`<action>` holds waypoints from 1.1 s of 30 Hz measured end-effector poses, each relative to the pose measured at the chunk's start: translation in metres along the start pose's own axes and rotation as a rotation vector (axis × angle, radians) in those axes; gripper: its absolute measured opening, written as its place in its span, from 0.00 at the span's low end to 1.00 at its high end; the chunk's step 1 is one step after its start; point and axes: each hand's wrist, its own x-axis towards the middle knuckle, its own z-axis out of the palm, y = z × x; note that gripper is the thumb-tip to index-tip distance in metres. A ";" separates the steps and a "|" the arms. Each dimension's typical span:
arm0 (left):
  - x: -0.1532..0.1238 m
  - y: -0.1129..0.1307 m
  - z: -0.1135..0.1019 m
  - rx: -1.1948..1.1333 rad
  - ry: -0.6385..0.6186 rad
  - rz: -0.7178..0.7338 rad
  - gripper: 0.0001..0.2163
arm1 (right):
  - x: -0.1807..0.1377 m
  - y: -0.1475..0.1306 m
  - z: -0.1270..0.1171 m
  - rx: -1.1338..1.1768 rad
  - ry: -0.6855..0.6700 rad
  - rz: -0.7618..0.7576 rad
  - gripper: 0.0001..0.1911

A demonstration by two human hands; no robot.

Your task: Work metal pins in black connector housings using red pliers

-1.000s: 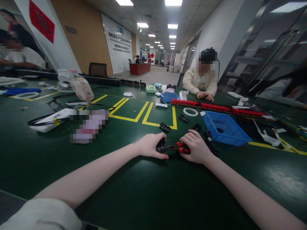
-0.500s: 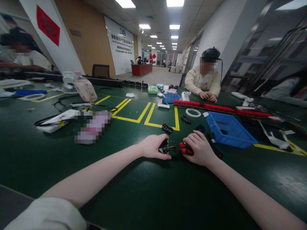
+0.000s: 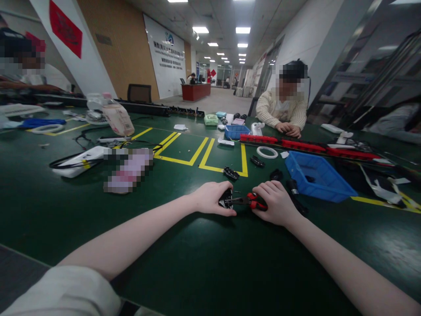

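My left hand (image 3: pixel 210 198) is closed around a small black part (image 3: pixel 226 198) resting on the dark green table (image 3: pixel 210 263). My right hand (image 3: pixel 274 202) is wrapped around the red handles of a pair of pliers (image 3: pixel 250 201). The pliers' jaws point left and meet the black part. Both hands rest on the table near the middle of the view.
A blue bin (image 3: pixel 317 176) stands just right of my hands, with black parts (image 3: pixel 231 173) and a white tape ring (image 3: pixel 267 152) beyond. Yellow floor-tape lines (image 3: pixel 200 153) mark the table. A person in a striped sweater (image 3: pixel 282 112) sits opposite behind red strips (image 3: pixel 296 145). A bottle (image 3: pixel 116 118) and cables lie left.
My hands keep their grip on the black part and the pliers. Only the camera has tilted and shifted slightly; the hands sit a little higher in the view.
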 end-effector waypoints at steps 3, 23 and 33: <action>0.000 0.000 0.000 0.002 -0.001 -0.002 0.30 | 0.000 0.000 0.000 0.027 -0.019 0.002 0.12; 0.002 -0.005 0.005 0.013 0.021 -0.004 0.26 | 0.002 -0.001 -0.003 0.165 -0.148 0.078 0.12; 0.002 -0.003 0.004 0.023 0.027 -0.018 0.25 | 0.001 -0.001 -0.003 0.195 -0.147 0.103 0.12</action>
